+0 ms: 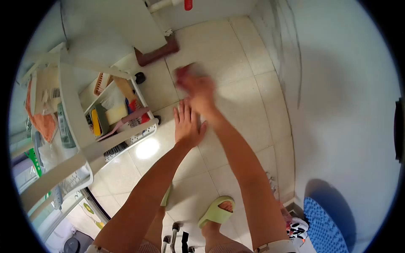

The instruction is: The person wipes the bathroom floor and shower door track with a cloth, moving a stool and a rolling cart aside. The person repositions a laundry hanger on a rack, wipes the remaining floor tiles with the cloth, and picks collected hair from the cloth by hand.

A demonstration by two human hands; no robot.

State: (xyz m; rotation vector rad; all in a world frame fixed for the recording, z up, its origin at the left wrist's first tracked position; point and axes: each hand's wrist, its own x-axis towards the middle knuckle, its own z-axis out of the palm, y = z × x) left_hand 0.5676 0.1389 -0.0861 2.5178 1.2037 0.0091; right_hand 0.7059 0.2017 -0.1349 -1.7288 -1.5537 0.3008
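Head view shows the right hand (202,95) closed on a dark red, soft-looking cloth (184,75), the bunched fabric poking out past the knuckles on the far left side of the grip; blur hides the separate fingers, so I cannot tell exactly how each one is set. Just below that grip, and slightly to its left, the left hand (187,126) lies palm down on the cream, square-tiled floor (240,114), its fingers a little spread and the thumb standing well apart, with nothing visible under it; its fingertips come close to the right wrist. Up and to the left of the cloth, near it but apart, a reddish-brown, angular base piece (158,52) sits at the foot of a plain white, flat-sided panel (114,25). Left of both hands stands a white, tiered plastic cart (122,141), and on its nearest shelf are a peach-coloured, slotted comb-like item (101,83) and a narrow yellow object (95,122), among other small goods. Well below the grip, towards the wearer, a pale green, open-toed rubber slipper (216,215) covers one foot. Far to the right of the grip rises a smooth, pale wall (337,135), and low against it leans a blue, bumpy, rounded mat (322,225).
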